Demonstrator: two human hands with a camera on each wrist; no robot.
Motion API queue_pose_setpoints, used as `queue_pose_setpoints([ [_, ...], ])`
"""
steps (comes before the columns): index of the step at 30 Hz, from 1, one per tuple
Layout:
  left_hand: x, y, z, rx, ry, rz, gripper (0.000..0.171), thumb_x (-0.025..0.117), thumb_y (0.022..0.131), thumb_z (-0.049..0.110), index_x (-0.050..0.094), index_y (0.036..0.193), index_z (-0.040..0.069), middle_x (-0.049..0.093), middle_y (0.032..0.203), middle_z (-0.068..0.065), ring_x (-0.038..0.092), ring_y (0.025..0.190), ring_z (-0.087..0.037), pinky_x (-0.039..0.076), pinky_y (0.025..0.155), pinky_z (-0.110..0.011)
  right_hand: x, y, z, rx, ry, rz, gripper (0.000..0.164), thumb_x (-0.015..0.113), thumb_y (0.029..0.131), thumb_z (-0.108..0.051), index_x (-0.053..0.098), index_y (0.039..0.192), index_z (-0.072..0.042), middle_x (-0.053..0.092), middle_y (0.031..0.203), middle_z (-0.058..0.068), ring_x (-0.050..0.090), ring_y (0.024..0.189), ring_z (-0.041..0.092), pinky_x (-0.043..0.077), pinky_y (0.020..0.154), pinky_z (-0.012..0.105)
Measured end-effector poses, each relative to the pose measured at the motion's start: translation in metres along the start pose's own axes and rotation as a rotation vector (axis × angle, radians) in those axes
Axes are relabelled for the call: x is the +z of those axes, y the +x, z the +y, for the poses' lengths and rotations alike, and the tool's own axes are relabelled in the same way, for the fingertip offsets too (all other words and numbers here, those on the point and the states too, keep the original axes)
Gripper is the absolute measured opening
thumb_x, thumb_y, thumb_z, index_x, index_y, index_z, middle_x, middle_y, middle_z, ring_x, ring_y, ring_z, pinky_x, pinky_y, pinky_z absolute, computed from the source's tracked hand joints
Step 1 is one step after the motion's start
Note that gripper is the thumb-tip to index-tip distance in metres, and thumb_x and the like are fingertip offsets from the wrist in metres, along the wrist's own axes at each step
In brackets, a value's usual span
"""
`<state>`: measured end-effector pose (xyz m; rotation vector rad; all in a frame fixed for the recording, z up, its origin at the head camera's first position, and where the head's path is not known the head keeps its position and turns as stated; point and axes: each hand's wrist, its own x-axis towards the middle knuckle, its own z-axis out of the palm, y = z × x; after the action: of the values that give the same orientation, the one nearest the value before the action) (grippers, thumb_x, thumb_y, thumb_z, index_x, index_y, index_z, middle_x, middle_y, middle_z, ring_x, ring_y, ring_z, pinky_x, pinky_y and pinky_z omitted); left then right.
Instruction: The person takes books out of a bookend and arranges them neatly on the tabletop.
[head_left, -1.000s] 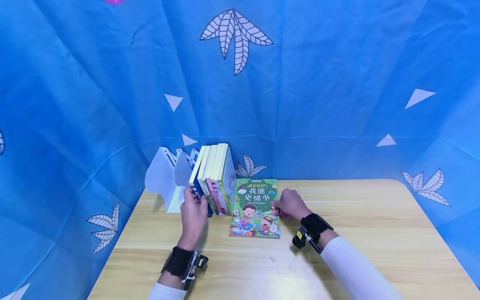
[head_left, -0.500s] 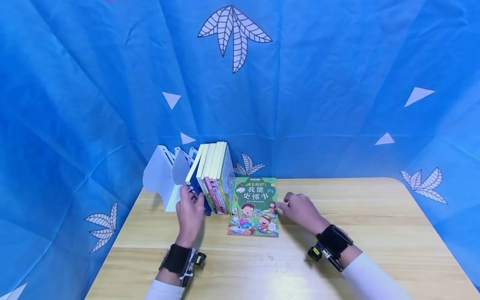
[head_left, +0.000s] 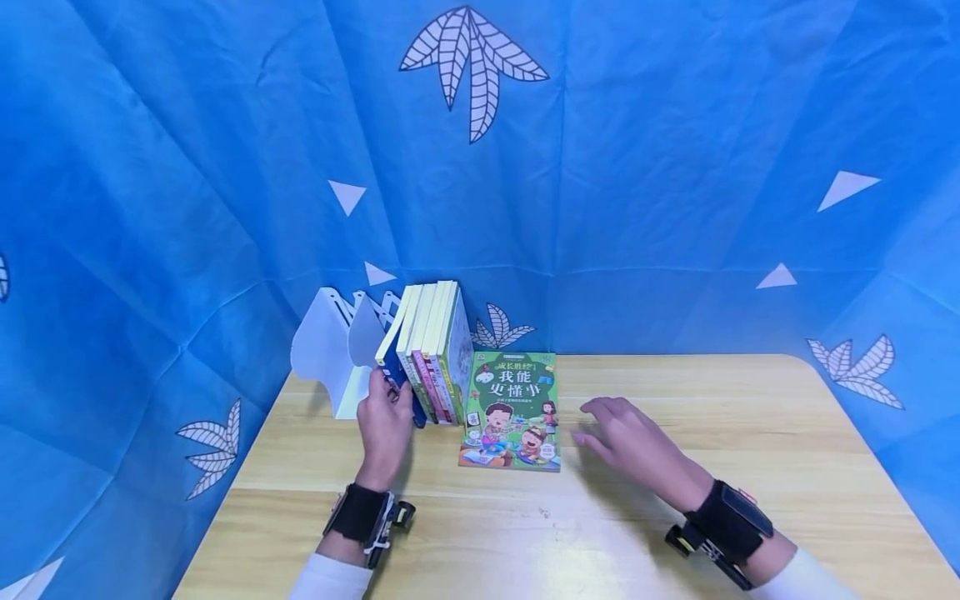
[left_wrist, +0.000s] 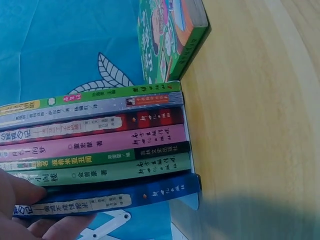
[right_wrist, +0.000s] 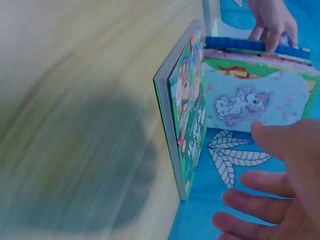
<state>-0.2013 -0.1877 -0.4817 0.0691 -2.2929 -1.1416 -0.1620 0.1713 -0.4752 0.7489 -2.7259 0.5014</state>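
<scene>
My left hand [head_left: 386, 429] grips a blue book [left_wrist: 160, 195] by its spine, thumb on one side and fingers on the other. The blue book leans at the left end of a row of upright books [head_left: 429, 358]. Pink, red and green spines [left_wrist: 157, 87] show in the left wrist view. Flat on the table just right of the row lies a green picture book [head_left: 510, 417] with cartoon children on its cover. My right hand [head_left: 637, 446] hovers right of that book, apart from it, fingers loosely extended; the right wrist view shows nothing in it.
A white bookend rack [head_left: 321, 350] with curved dividers stands left of the row, close to the blue curtain [head_left: 637, 167]. Everything rests on a light wooden table [head_left: 750, 442], whose back edge meets the curtain.
My right hand has let go of the green picture book's right edge and drawn away to the right and nearer me. My left hand stays at the blue book.
</scene>
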Motion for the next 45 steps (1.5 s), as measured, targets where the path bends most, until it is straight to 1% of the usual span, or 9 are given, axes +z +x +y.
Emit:
queue_pose_setpoints([
  [4,-0.001,-0.001,0.001,0.041,0.025,0.016,0.025,0.067,0.097,0.001,0.06,0.121,0.0,0.078,0.105,-0.025,0.078,0.084,-0.037,0.068,0.07,-0.045,-0.006,-0.012,0.0,-0.109,-0.061,0.049,0.052,0.081,0.088,-0.033,0.068,0.123,0.004,0.073,0.122,0.023,0.071,0.113,0.038,0.063,0.097,0.049],
  [9,-0.002,-0.001,0.001,0.056,0.063,0.028,0.022,0.067,0.097,0.002,0.06,0.118,0.001,0.078,0.095,-0.023,0.075,0.069,-0.032,0.066,0.065,-0.045,-0.012,-0.022,-0.001,-0.17,-0.067,0.091,0.05,0.071,0.097,-0.039,0.068,0.124,0.003,0.072,0.124,0.023,0.071,0.114,0.037,0.062,0.098,0.049],
  [12,-0.002,-0.001,0.002,0.048,0.06,0.022,0.024,0.067,0.097,0.002,0.06,0.12,0.0,0.078,0.097,-0.024,0.075,0.071,-0.034,0.066,0.065,-0.046,-0.015,-0.027,-0.002,-0.173,-0.06,0.114,0.048,0.073,0.096,-0.037,0.069,0.123,0.003,0.073,0.123,0.022,0.071,0.113,0.036,0.063,0.097,0.048],
  [17,-0.003,-0.002,0.003,0.039,0.052,0.006,0.026,0.067,0.097,0.002,0.059,0.122,-0.002,0.077,0.103,-0.027,0.078,0.081,-0.039,0.067,0.068,-0.047,-0.018,-0.033,-0.005,-0.169,-0.062,0.116,0.048,0.083,0.086,-0.026,0.069,0.122,0.002,0.072,0.123,0.023,0.07,0.114,0.037,0.063,0.096,0.049],
  [28,-0.005,-0.009,0.006,0.025,0.062,-0.036,0.028,0.065,0.1,0.006,0.057,0.126,0.0,0.077,0.105,-0.025,0.078,0.081,-0.036,0.067,0.065,-0.042,-0.021,-0.043,-0.013,-0.174,-0.072,0.119,0.048,0.078,0.091,-0.034,0.069,0.123,0.001,0.072,0.125,0.022,0.07,0.115,0.037,0.062,0.097,0.05],
  [32,-0.006,-0.011,0.006,0.025,0.064,-0.034,0.029,0.065,0.1,0.007,0.057,0.126,0.0,0.077,0.106,-0.025,0.078,0.082,-0.035,0.067,0.067,-0.043,-0.023,-0.045,-0.017,-0.168,-0.082,0.106,0.049,0.068,0.099,-0.042,0.069,0.124,0.0,0.071,0.126,0.02,0.07,0.116,0.036,0.062,0.099,0.05],
  [37,-0.007,-0.015,0.005,0.029,0.061,-0.029,0.029,0.066,0.1,0.007,0.057,0.127,0.0,0.077,0.105,-0.024,0.077,0.074,-0.031,0.066,0.063,-0.037,-0.023,-0.049,-0.02,-0.183,-0.081,0.119,0.049,0.065,0.101,-0.044,0.07,0.122,0.0,0.072,0.125,0.019,0.07,0.116,0.035,0.062,0.098,0.049],
  [43,-0.009,-0.018,0.005,0.024,0.061,-0.026,0.029,0.065,0.1,0.007,0.057,0.127,-0.001,0.077,0.106,-0.026,0.076,0.071,-0.031,0.065,0.059,-0.034,-0.022,-0.053,-0.022,-0.209,-0.069,0.148,0.056,0.05,0.107,-0.05,0.07,0.121,0.0,0.073,0.123,0.018,0.071,0.114,0.034,0.063,0.097,0.05],
  [45,-0.01,-0.019,0.005,0.022,0.063,-0.019,0.029,0.065,0.1,0.007,0.057,0.127,-0.001,0.077,0.107,-0.027,0.077,0.075,-0.034,0.066,0.061,-0.038,-0.022,-0.054,-0.024,-0.211,-0.066,0.147,0.051,0.058,0.105,-0.046,0.07,0.122,0.0,0.073,0.123,0.018,0.071,0.115,0.034,0.063,0.097,0.05],
])
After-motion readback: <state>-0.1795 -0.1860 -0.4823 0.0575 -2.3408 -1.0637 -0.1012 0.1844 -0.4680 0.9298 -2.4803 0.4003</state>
